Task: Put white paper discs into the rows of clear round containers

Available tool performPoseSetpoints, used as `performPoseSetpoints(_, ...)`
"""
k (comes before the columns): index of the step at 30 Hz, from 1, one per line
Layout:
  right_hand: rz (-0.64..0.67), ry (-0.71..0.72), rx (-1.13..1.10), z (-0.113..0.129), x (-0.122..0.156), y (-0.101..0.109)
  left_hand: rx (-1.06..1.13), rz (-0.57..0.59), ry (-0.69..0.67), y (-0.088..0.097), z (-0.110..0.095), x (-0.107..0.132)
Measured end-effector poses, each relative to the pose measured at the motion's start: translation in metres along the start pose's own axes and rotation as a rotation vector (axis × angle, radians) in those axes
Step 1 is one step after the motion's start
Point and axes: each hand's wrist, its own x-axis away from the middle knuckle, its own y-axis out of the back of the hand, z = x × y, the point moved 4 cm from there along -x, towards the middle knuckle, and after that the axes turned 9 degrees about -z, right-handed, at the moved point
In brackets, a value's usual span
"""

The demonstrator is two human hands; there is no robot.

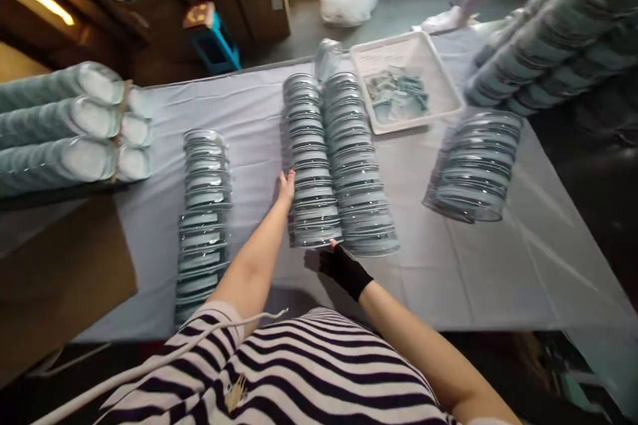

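A long row of clear round lidded containers (310, 159) lies on its side on the pale cloth-covered table (498, 259). My left hand (286, 187) presses flat against the row's left flank. My right hand (343, 269), in a black fingerless glove, touches the row's near end. A second row of the same containers (357, 166) lies right beside it, touching it.
Another row of containers (203, 212) lies to the left, a shorter stack (473, 166) to the right. A white tray (438, 73) with small teal pieces sits behind. Bagged container stacks lie at far left (60, 126) and far right (548, 46). A brown cardboard sheet (54, 279) covers the left corner.
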Motion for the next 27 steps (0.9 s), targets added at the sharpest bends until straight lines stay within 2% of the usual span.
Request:
performPoseSetpoints(2, 0.039, -0.039, 0.054, -0.014, 0.002, 0.001, 0.038, -0.102, 0.044, 0.031, 0.011, 0.01)
performPoseSetpoints(4, 0.097, -0.058, 0.139, -0.031, 0.006, -0.001, 0.074, -0.207, -0.001, 0.08, 0.029, 0.031)
performPoseSetpoints(7, 0.14, -0.032, 0.318, -0.06, 0.009, -0.013, 0.049, -0.402, -0.146, 0.182, 0.072, 0.074)
performPoseSetpoints(9, 0.143, 0.024, 0.472, -0.08, 0.008, -0.028, -0.025, -0.532, -0.072, 0.256, 0.119, 0.103)
performPoseSetpoints(11, 0.147, 0.167, 0.686, -0.101, 0.003, -0.05, -0.073, -0.604, 0.143, 0.32, 0.175, 0.129)
performPoseSetpoints(12, 0.151, 0.296, 0.81, -0.111, 0.002, -0.063, -0.077, -0.607, 0.24, 0.345, 0.201, 0.138)
performPoseSetpoints(14, 0.181, 0.633, 1.053, -0.133, 0.004, -0.096, -0.057, -0.566, 0.344, 0.379, 0.247, 0.144)
performPoseSetpoints(16, 0.253, 0.948, 1.267, -0.162, 0.011, -0.133, -0.026, -0.493, 0.362, 0.396, 0.278, 0.132)
performPoseSetpoints(17, 0.299, 1.059, 1.369, -0.18, 0.016, -0.152, -0.012, -0.452, 0.361, 0.399, 0.289, 0.121)
performPoseSetpoints(20, 0.443, 1.238, 1.656, -0.234, 0.024, -0.208, 0.024, -0.342, 0.332, 0.402, 0.301, 0.074)
performPoseSetpoints(22, 0.486, 1.305, 1.774, -0.262, 0.021, -0.24, 0.042, -0.277, 0.304, 0.399, 0.294, 0.037)
performPoseSetpoints(24, 0.474, 1.347, 1.836, -0.279, 0.011, -0.264, 0.054, -0.217, 0.276, 0.391, 0.28, 0.0)
performPoseSetpoints(27, 0.384, 1.361, 1.898, -0.288, -0.012, -0.284, 0.063, -0.142, 0.242, 0.368, 0.253, -0.048)
